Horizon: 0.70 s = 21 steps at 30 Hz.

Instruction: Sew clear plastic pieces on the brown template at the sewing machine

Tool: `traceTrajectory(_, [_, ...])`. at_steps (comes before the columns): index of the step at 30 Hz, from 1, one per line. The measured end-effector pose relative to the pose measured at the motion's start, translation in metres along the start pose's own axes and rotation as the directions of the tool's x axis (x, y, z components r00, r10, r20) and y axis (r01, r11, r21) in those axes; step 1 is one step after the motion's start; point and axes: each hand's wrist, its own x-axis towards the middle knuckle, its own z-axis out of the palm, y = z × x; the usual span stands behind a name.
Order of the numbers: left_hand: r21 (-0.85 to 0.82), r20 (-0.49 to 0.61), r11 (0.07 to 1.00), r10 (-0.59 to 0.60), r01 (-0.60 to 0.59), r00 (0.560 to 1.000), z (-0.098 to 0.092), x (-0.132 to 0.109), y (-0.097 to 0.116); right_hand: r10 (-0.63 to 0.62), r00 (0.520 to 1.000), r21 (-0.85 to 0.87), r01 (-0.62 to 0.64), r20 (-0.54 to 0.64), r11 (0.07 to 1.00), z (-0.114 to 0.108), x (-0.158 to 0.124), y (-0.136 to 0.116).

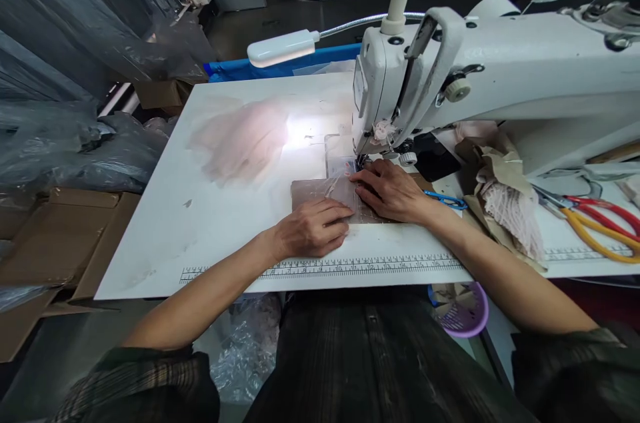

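A thin, see-through piece of sheer fabric [336,187] lies under the sewing machine's needle area [361,160]. My left hand [317,226] rests at the front left of it, fingers curled together on its edge. Close to the presser foot, my right hand [393,191] bends its fingers down onto the fabric's right side, the fingertips pinched near the needle. What lies beneath both hands is partly hidden. The white sewing machine [480,70] stands over the right of the table, and its lamp [283,48] lights the spot left of the needle.
A pale pink sheer pile [245,143] lies on the white table [165,230]. To the right are blue thread snips [447,200], lace in brown paper [510,203] and scissors [600,220]. A purple basket [473,316] hangs below; a cardboard box [60,230] stands left.
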Motion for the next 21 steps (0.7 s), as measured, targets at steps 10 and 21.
traceTrajectory(10, [-0.053, -0.103, 0.997, -0.065, 0.06, 0.992, 0.0, 0.0, -0.003, -0.169, 0.985, 0.054, 0.172, -0.044, 0.984, 0.001, -0.007, 0.017])
traceTrajectory(21, [-0.003, -0.096, 0.993, -0.114, 0.114, 0.989, 0.003, -0.001, -0.006, 0.004, 0.996, 0.191, 0.013, -0.086, 0.982, -0.006, -0.01, 0.012])
